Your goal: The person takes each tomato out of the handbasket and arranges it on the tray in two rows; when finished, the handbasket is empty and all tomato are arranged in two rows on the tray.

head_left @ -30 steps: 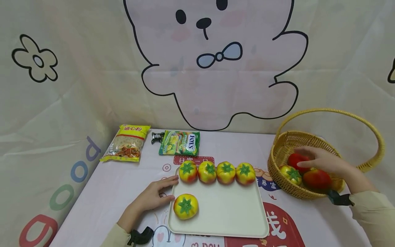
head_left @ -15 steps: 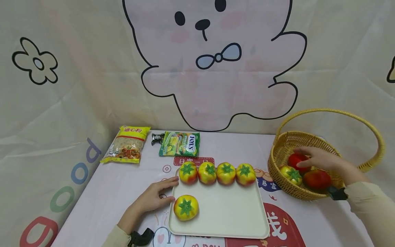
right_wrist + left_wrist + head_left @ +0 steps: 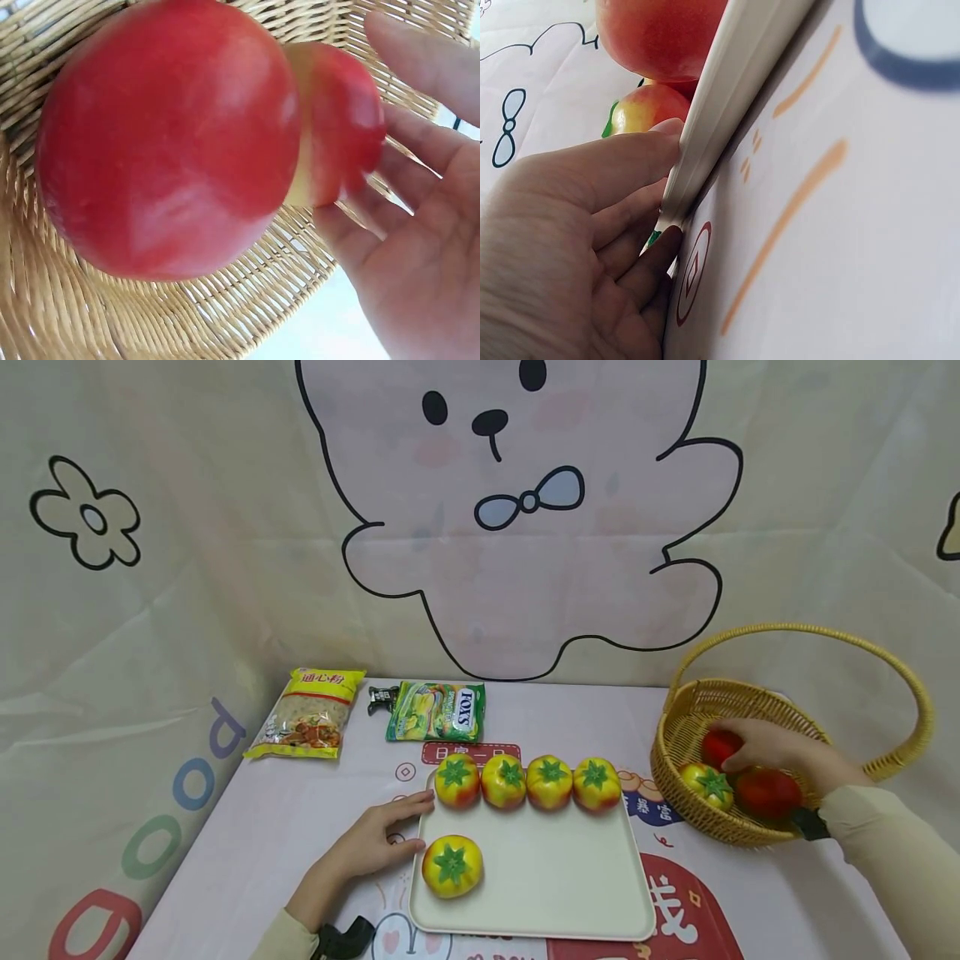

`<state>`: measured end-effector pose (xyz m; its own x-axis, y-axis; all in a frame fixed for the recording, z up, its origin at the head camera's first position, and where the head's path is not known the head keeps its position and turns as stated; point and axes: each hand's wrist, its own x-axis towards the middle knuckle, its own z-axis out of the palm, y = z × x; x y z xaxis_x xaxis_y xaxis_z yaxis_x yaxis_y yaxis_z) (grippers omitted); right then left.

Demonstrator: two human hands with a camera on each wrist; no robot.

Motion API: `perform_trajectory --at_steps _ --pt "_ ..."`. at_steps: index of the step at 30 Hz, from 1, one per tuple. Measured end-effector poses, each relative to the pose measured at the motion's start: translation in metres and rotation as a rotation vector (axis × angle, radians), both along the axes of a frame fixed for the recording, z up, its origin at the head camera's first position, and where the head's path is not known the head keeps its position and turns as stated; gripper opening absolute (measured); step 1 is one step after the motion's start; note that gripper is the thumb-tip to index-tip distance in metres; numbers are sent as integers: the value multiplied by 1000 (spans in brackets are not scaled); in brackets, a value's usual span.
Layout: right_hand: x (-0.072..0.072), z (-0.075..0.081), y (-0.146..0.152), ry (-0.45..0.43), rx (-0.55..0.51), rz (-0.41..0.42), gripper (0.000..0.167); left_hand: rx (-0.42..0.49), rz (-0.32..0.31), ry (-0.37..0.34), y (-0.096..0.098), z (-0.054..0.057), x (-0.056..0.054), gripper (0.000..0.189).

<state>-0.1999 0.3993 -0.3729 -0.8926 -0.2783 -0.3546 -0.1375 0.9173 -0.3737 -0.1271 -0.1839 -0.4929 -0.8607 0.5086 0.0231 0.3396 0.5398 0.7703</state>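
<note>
In the head view, my left hand (image 3: 371,835) touches the left edge of the cream tray (image 3: 555,868) with thumb and fingertips, fingers fairly straight. The left wrist view shows those fingertips right at the tray's rim (image 3: 712,112). Several yellow-red tomatoes (image 3: 550,781) line the tray's far edge, and another tomato (image 3: 452,866) sits near left. My right hand (image 3: 772,747) reaches into the wicker basket (image 3: 663,760). Its fingers lie along the side of a red-yellow tomato (image 3: 349,124), the thumb standing apart from it. A larger-looking red tomato (image 3: 172,142) is nearer that camera.
The basket's tall handle (image 3: 918,693) arches over the right hand's side. A green-topped tomato (image 3: 707,785) is also in the basket. At the back left are a yellow pasta bag (image 3: 307,714), a small black packet (image 3: 382,697) and a green sweets bag (image 3: 435,710).
My right hand has shifted slightly left and lower over the tomato in the basket, its fingers drawn closer round it. The left hand stays at the tray's edge.
</note>
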Motion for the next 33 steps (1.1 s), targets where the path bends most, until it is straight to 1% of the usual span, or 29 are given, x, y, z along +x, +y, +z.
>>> perform_trajectory --at_steps 4,8,13,20,22,26,29,33 --pt "-2 -4 -2 -11 -6 -6 69 -2 4 -5 0 0 0 55" --pt "-1 -7 -2 -10 16 6 63 -2 8 -21 1 0 1 55" --pt "-1 -9 -1 -9 31 1 62 -7 8 -12 2 0 1 55" --pt "-5 -11 0 59 95 35 61 -5 4 -10 1 -1 0 56" --pt "-6 -11 -1 93 117 50 59 -5 -2 3 1 -2 0 56" --pt "-8 -11 -1 181 180 101 54 0 -23 52 0 -2 -1 56" --pt "-10 -12 0 201 192 115 56 3 -27 62 0 -2 -1 55" --pt "-11 -13 1 189 165 98 62 -4 -15 35 0 -2 -1 55"
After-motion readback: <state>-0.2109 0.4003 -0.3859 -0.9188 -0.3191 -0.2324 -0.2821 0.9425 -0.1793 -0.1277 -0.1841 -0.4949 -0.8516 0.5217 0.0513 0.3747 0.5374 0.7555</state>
